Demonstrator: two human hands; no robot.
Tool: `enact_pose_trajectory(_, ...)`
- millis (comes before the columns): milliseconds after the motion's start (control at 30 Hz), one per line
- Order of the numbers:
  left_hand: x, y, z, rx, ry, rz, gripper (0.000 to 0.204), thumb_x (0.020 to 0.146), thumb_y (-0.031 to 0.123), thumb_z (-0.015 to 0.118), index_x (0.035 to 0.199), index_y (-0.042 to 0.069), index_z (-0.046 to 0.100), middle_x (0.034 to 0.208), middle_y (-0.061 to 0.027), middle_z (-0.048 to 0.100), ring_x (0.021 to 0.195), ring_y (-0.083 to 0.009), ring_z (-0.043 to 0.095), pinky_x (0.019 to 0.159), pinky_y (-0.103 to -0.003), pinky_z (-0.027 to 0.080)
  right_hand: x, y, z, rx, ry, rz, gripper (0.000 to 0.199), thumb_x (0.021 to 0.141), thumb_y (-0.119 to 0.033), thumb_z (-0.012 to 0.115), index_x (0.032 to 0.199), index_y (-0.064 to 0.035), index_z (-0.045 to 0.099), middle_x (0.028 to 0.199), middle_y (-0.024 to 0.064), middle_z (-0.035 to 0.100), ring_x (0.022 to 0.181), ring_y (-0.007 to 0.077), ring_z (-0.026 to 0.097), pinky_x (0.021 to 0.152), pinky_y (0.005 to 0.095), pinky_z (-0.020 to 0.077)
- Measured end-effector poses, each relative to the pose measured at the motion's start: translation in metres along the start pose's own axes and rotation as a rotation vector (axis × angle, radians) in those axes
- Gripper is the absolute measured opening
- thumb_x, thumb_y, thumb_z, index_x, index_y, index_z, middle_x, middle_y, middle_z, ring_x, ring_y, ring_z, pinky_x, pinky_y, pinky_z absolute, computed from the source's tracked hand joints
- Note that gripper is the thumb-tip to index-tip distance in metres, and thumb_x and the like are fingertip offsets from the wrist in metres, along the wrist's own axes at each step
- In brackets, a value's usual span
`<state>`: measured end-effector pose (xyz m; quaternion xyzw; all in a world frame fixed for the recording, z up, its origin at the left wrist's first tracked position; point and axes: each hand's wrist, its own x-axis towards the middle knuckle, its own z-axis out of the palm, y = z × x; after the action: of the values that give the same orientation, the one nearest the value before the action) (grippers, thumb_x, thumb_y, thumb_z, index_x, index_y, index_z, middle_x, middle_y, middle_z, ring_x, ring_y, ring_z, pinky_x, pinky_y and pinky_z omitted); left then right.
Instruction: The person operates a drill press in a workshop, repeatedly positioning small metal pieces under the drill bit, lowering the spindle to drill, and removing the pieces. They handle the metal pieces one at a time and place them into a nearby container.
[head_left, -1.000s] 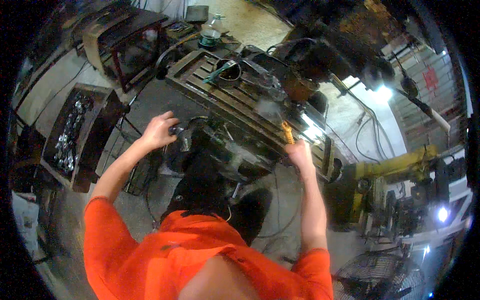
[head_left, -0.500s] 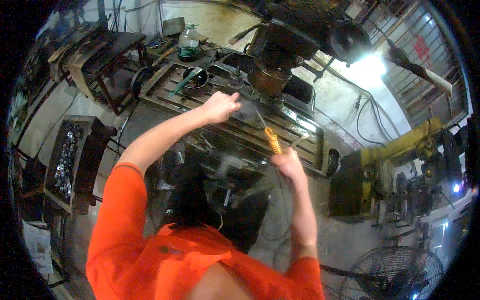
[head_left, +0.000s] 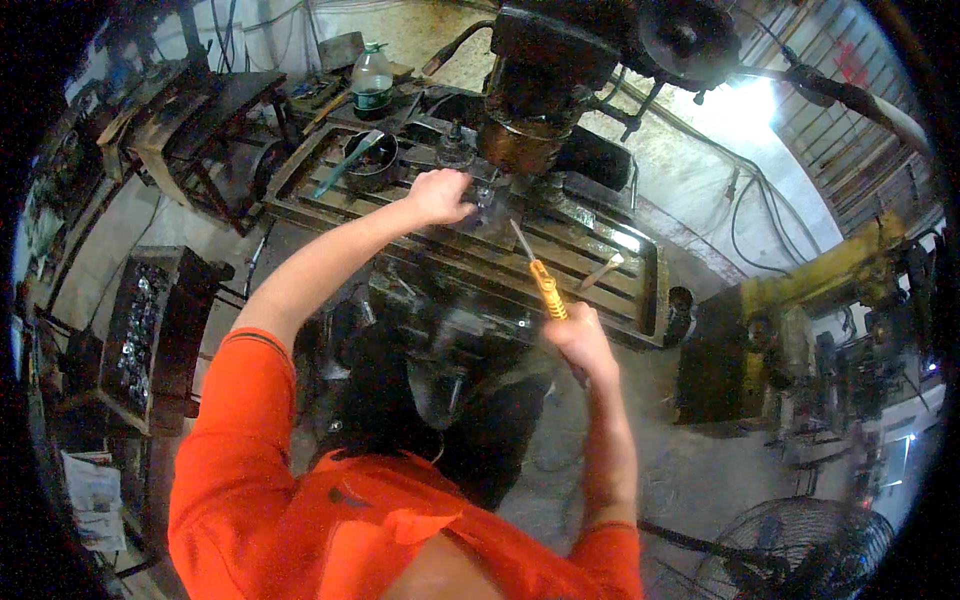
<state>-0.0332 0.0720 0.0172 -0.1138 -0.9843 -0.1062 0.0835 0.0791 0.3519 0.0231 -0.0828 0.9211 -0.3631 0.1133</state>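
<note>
Yellow-handled screwdriver with a thin steel shaft (head_left: 540, 275) sits in the right hand (head_left: 580, 340), fist closed round the lower handle, tip aimed up-left toward the small grey metal workpiece (head_left: 488, 205) clamped on the slotted steel machine table (head_left: 600, 285). Tip is near the workpiece, not touching it as far as I can tell. Left hand (head_left: 440, 195) is out over the table, fingers curled down on the workpiece's left side; whether it actually grips something there is not clear.

Versus half a second ago: left hand has gone further in, now right beside the workpiece under the dark rusty round spindle head (head_left: 530, 130) of the milling machine. Right hand kept the screwdriver and sits about the same place relative to the table edge; the whole view has tilted up a little.

Around: a dark round metal bowl (head_left: 368, 158) with a teal-handled tool (head_left: 345, 165) lying across it at the table's left end, a clear plastic bottle with green cap (head_left: 372, 80) behind it. A short silvery bar (head_left: 600, 272) lies on the table just right of the screwdriver. Yellow machine body (head_left: 800, 290) to the right, black floor fan (head_left: 800, 550) lower right, a dark tray of small metal parts (head_left: 140, 325) on the left. The spindle head hangs over the workpiece and hides its far side. Orange sleeves (head_left: 240, 440) fill the bottom.
</note>
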Motion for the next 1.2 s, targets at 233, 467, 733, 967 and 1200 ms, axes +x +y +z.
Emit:
enact_pose_trajectory(233, 0.012, 0.017, 0.029, -0.076, 0.041, -0.144, 0.044, 0.066, 0.046, 0.066, 0.075, 0.003, 0.063, 0.074, -0.0167, 0.062, 0.074, -0.0318, 0.061, 0.067, -0.043, 0.049, 0.022, -0.010, 0.004, -0.013, 0.022, -0.121, 0.027, 0.061, -0.019, 0.053, 0.060, 0.0083, 0.054, 0.050, 0.0217, 0.051, 0.049, 0.0293, 0.058, 0.049, 0.0383, 0.0447)
enact_pose_trajectory(467, 0.025, 0.015, 0.042, -0.107, 0.099, -0.105, 0.043, 0.066, 0.045, 0.065, 0.076, 0.004, 0.063, 0.072, -0.0160, 0.062, 0.071, -0.0323, 0.061, 0.064, -0.043, 0.050, 0.016, 0.009, 0.004, 0.487, 0.012, -0.055, 0.023, 0.065, -0.016, 0.053, 0.077, 0.0007, 0.062, 0.055, -0.0001, 0.050, 0.044, 0.0086, 0.045, 0.041, 0.0252, 0.0340)
enact_pose_trajectory(733, 0.025, 0.018, 0.048, -0.116, 0.153, -0.103, 0.040, 0.067, 0.044, 0.064, 0.073, 0.005, 0.062, 0.068, -0.0152, 0.061, 0.067, -0.0324, 0.061, 0.061, -0.042, 0.050, 0.025, 0.087, 0.066, 0.712, 0.128, -0.092, 0.023, 0.065, -0.015, 0.056, 0.079, 0.0002, 0.066, 0.062, -0.0023, 0.054, 0.055, 0.0058, 0.045, 0.049, 0.0221, 0.0343)
enact_pose_trajectory(967, 0.034, 0.013, 0.049, -0.150, 0.201, -0.167, 0.042, 0.067, 0.046, 0.065, 0.073, 0.004, 0.062, 0.069, -0.0153, 0.061, 0.068, -0.0324, 0.061, 0.060, -0.043, 0.049, 0.027, 0.131, 0.108, -0.220, 0.333, 0.061, 0.030, 0.061, -0.024, 0.062, 0.083, -0.0046, 0.066, 0.069, 0.0156, 0.062, 0.061, 0.0301, 0.060, 0.058, 0.0366, 0.0476)
enact_pose_trajectory(1200, 0.040, 0.004, 0.037, -0.242, 0.199, -0.112, 0.044, 0.065, 0.038, 0.071, 0.073, -0.003, 0.058, 0.072, -0.0208, 0.060, 0.072, -0.0358, 0.060, 0.064, -0.045, 0.049, -0.025, 0.055, -0.050, -0.077, 0.360, -0.117, 0.028, 0.062, -0.008, 0.057, 0.088, -0.0022, 0.066, 0.074, 0.0088, 0.064, 0.066, 0.0140, 0.059, 0.064, 0.0263, 0.0474)
